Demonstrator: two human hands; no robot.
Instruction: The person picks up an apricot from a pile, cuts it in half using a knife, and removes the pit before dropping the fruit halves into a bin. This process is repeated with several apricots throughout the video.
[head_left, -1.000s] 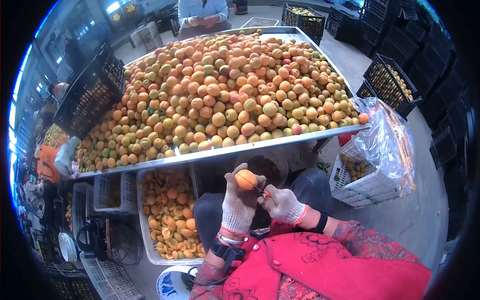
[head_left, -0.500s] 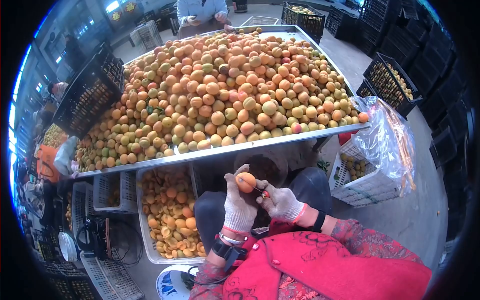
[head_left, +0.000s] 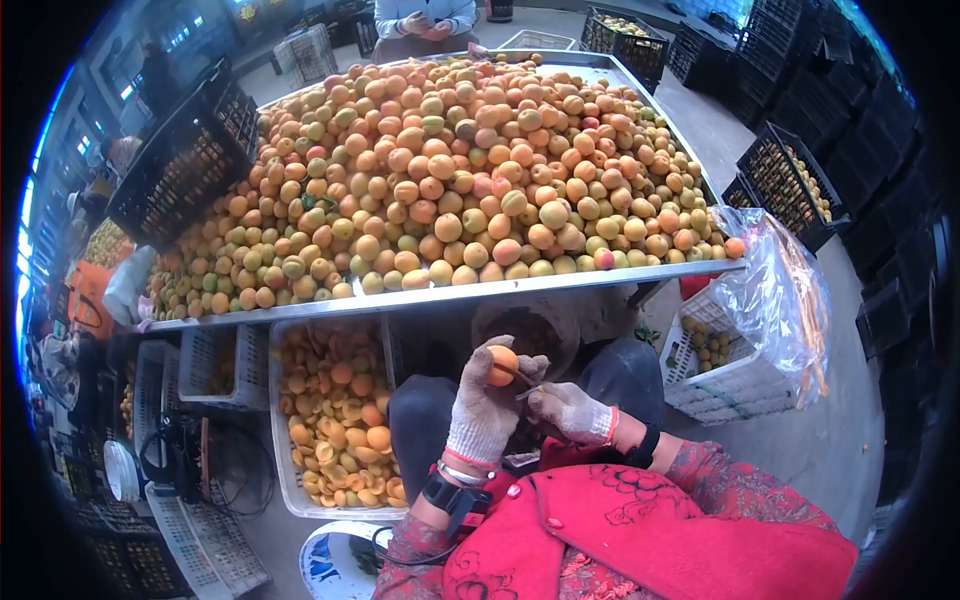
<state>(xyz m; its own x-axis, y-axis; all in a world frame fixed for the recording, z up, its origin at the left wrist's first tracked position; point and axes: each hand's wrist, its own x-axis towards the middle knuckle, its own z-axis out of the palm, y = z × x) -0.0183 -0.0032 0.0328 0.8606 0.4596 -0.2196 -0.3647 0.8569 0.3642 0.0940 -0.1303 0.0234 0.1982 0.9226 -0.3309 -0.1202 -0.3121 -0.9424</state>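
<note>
Centre of frame, just below the metal table: one orange fruit is held up in the gloved left hand, clasped between thumb and fingers near the fingertips. A slim tool is pinched in the gloved right hand, close beside the left, its tip directed toward the fruit. Whether the tip touches the skin cannot be told with confidence; the wide lens renders it too small. For good work, the fruit is best gripped firmly enough not to roll, yet lightly enough not to be bruised, as ripe flesh would probably yield under hard pressure. The left fingers are best set clear of the tool's line, since a knitted glove is likely to offer little protection from a sharp point. Short, controlled strokes seem advisable, with the fruit turned by the left hand rather than the tool forced around it. Split fruit pieces are contained in the white crate, lower left of centre. Whole fruits are heaped across the table, upper centre, above both hands. A pale bucket is seen just beyond the hands, under the table edge.
</note>
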